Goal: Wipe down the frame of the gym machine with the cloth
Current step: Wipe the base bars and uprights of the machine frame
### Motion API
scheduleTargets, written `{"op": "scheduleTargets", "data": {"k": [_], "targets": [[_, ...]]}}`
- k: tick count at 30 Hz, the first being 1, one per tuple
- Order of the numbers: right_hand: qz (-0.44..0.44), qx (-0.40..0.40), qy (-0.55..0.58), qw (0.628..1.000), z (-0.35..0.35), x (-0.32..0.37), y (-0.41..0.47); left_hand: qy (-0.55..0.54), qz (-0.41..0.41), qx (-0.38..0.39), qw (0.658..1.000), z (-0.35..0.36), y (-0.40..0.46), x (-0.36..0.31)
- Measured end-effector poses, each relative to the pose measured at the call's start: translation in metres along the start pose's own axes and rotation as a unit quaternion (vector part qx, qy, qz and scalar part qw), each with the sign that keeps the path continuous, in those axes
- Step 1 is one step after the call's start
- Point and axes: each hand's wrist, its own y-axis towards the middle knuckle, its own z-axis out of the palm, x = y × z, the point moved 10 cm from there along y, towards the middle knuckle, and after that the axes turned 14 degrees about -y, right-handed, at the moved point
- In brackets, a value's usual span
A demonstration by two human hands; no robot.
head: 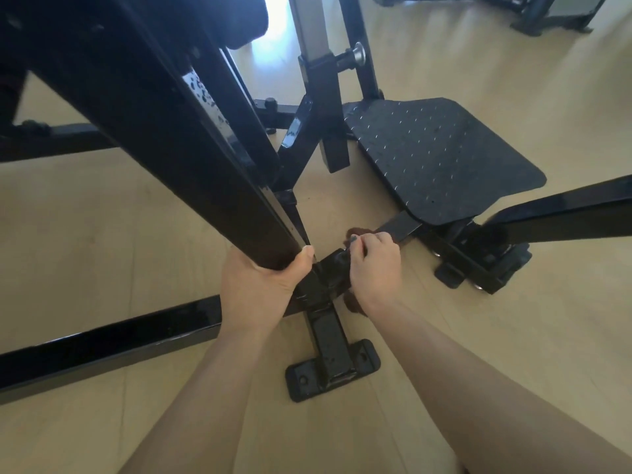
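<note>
The gym machine's glossy black frame [113, 340] fills the view, with a thick slanted beam [178, 138] running down to a low joint near the floor. My left hand [260, 285] grips the lower end of that beam, thumb on its edge. My right hand [372, 265] holds a dark brown cloth [355, 231] bunched under the fingers and presses it on the frame's joint. Only small parts of the cloth show, above the knuckles and below the wrist.
A black textured foot plate [441, 155] lies to the right. A bolted base foot [333, 369] sits on the pale wooden floor [513, 319] below my hands. An upright post with a silver knob [357, 54] stands behind. Another machine's base [547, 18] is at top right.
</note>
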Motion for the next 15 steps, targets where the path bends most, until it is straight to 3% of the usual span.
{"op": "scheduleTargets", "data": {"k": [3,7,10,13,15], "targets": [[-0.013,0.035,0.094,0.995,-0.013,0.020,-0.003,0.016,0.003,0.005,1.000,-0.001,0.001,-0.001],[-0.249,0.054,-0.124,0.959,-0.008,0.079,-0.033,0.040,-0.003,0.001,0.999,-0.002,0.002,0.001],[-0.236,0.070,-0.152,0.957,-0.008,0.068,-0.041,0.059,-0.015,0.008,0.998,-0.003,0.002,0.002],[-0.193,0.101,-0.095,0.971,-0.010,0.053,-0.053,0.067,-0.015,0.018,0.997,-0.001,-0.002,-0.003],[-0.139,0.169,-0.026,0.975,-0.009,0.037,-0.064,0.071,-0.021,0.026,0.997,-0.001,-0.004,-0.007]]}}
